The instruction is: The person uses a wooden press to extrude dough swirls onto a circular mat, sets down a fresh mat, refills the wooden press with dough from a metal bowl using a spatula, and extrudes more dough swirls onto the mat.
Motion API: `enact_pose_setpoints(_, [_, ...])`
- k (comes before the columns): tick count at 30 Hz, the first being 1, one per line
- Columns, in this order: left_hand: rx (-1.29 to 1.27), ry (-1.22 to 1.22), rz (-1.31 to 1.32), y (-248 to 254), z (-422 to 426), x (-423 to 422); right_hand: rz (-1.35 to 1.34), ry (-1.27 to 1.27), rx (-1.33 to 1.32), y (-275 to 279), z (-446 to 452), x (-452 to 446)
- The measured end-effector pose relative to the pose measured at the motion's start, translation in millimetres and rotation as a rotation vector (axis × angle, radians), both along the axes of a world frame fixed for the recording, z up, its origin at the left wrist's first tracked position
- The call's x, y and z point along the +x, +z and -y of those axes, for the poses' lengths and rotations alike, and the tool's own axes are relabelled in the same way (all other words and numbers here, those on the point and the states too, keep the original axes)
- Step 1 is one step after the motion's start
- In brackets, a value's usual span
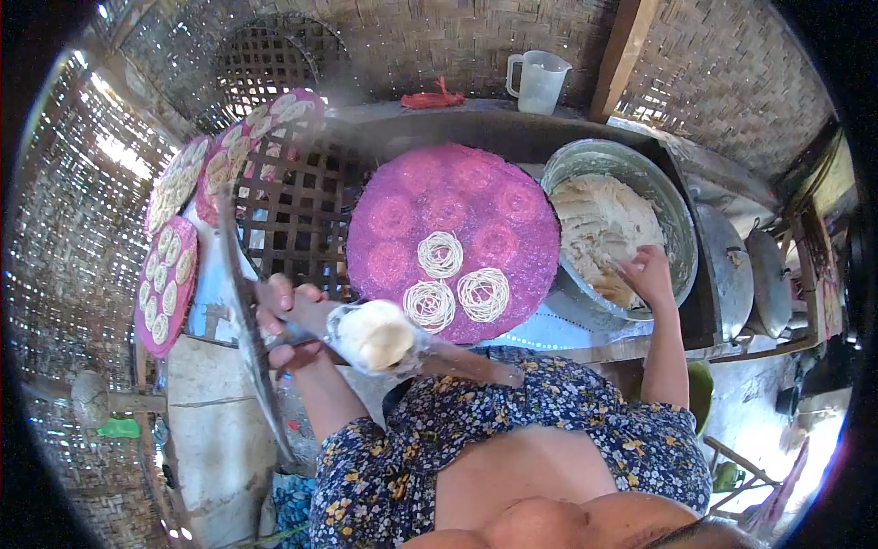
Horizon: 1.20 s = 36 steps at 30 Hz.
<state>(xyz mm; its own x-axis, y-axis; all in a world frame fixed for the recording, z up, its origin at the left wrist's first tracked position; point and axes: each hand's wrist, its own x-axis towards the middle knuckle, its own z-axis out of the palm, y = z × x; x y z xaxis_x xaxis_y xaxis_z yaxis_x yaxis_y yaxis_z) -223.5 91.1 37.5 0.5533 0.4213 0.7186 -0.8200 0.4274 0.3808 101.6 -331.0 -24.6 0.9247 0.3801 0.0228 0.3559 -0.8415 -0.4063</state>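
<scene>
My left hand [291, 320] is wrapped around a hand-held dough press [340, 322], which is tilted in front of my body. Pale dough [377, 335] fills the open end of the press. My right hand [647, 273] is inside the metal basin [686, 261], its curled fingers against the large mass of dough [608, 220]; the fingertips are partly hidden. Between my hands lies a round pink mat [366, 215]. Three coils of pale strands, including one coil [483, 293], sit on its near part. Faint round marks show on the rest of the mat.
Several smaller pink mats with pale coils, one mat [165, 288] among them, stand at the left beside a dark lattice tray [302, 210]. A clear plastic jug [541, 82] and a red plastic bag [433, 99] are at the back. Metal lids [727, 270] lean at the right.
</scene>
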Motion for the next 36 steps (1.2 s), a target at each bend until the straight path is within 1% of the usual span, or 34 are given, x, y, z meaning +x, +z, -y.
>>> enact_pose_setpoints(2, [0.091, -0.041, -0.044, 6, 5, 18, 0.001, -0.03, -0.018, 6, 4, 1])
enact_pose_setpoints(3, [0.116, -0.055, -0.066, 7, 7, 26, 0.251, -0.013, -0.025, 6, 1, -10])
enact_pose_setpoints(6, [0.158, -0.1, -0.112, 14, 15, 49, 0.417, 0.036, 0.071, 31, -15, -31])
enact_pose_setpoints(7, [0.171, -0.107, -0.125, 15, 17, 55, 0.455, 0.078, 0.158, 35, -19, -34])
enact_pose_setpoints(9, [0.132, -0.144, -0.1, 19, 22, 67, 0.579, 0.166, 0.337, 66, -41, -56])
enact_pose_setpoints(10, [0.114, -0.162, -0.089, 21, 26, 72, 0.574, 0.265, 0.434, 86, -51, -71])
enact_pose_setpoints(11, [0.139, -0.122, -0.11, 22, 29, 76, 0.568, 0.365, 0.531, 105, -60, -87])
enact_pose_setpoints(13, [0.129, -0.108, -0.152, 26, 35, 83, 0.631, 0.656, 0.657, 131, -74, -111])
enact_pose_setpoints(15, [0.132, -0.097, -0.193, 29, 39, 88, 0.648, 0.816, 0.677, 144, -85, -129])
enact_pose_setpoints(18, [0.17, -0.081, -0.169, 24, 32, 97, 0.701, 0.913, 0.683, 158, -99, -136])
enact_pose_setpoints(22, [0.176, -0.13, -0.193, 41, 47, 97, 0.693, 0.963, 0.663, 157, -109, -134])
enact_pose_setpoints(27, [0.201, -0.168, -0.187, 36, 42, 99, 0.605, 1.034, 0.666, 159, -106, -135])
enact_pose_setpoints(30, [0.213, -0.151, -0.191, 41, 44, 98, 0.479, 1.008, 0.839, 165, -102, -135])
enact_pose_setpoints(31, [0.203, -0.145, -0.203, 42, 46, 98, 0.515, 1.009, 0.854, 165, -101, -135])
enact_pose_setpoints(34, [0.177, -0.113, -0.24, 45, 52, 97, 0.637, 1.032, 0.688, 164, -98, -139])
enact_pose_setpoints(36, [0.166, -0.08, -0.265, 46, 58, 98, 0.671, 1.034, 0.654, 161, -99, -137])
